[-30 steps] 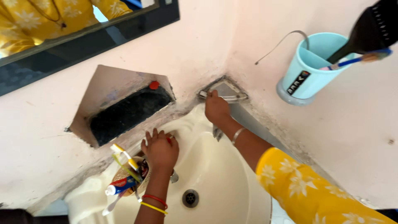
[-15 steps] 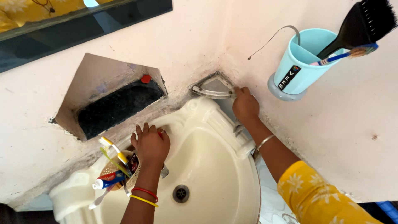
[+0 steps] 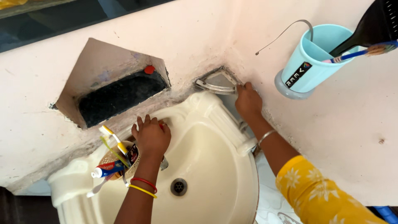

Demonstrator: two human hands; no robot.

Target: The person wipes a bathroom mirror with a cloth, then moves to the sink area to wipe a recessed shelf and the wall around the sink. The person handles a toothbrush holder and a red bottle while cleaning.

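Note:
My left hand (image 3: 151, 135) lies over the tap (image 3: 164, 163) at the back rim of the cream corner basin (image 3: 215, 166). Its fingers curl down over the tap's top, and a bit of red shows at the fingertips. My right hand (image 3: 248, 99) is pressed against the pink wall just right of the metal corner shelf (image 3: 215, 81), its fingertips touching the shelf's right end. Those fingers are bent, and what lies under them is hidden. Red and yellow bangles sit on my left wrist, a thin metal one on my right.
A holder with toothbrushes and a toothpaste tube (image 3: 114, 159) stands on the basin's left rim. A dark wall niche (image 3: 120, 95) holds a small red object. A light blue cup (image 3: 311, 62) with a brush and toothbrush hangs on the right wall. The drain (image 3: 178, 186) is open.
My right hand has slid from the front of the corner shelf to its right end by the wall. My left hand stays on the tap. The view has shifted slightly.

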